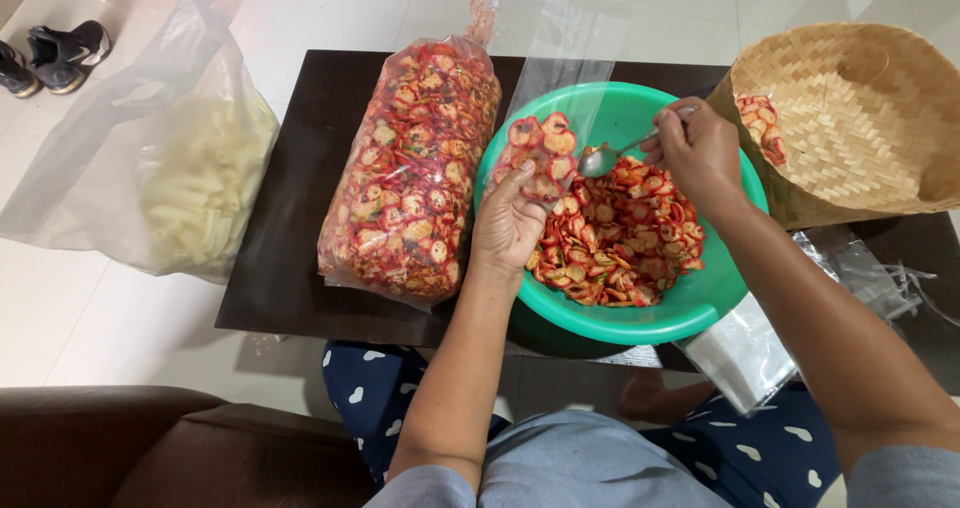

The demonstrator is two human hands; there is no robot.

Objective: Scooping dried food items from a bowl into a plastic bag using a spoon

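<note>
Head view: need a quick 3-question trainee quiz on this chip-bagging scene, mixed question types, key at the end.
1. True or false: the right hand holds a metal spoon over the green bowl.
2. Multiple choice: what does the left hand hold? A) a small clear bag partly filled with red chips B) a shoe C) the woven basket
3. Fill in: the big sealed bag of chips lies on the dark table, to the ___ of the bowl.

Key: 1 true; 2 A; 3 left
</note>
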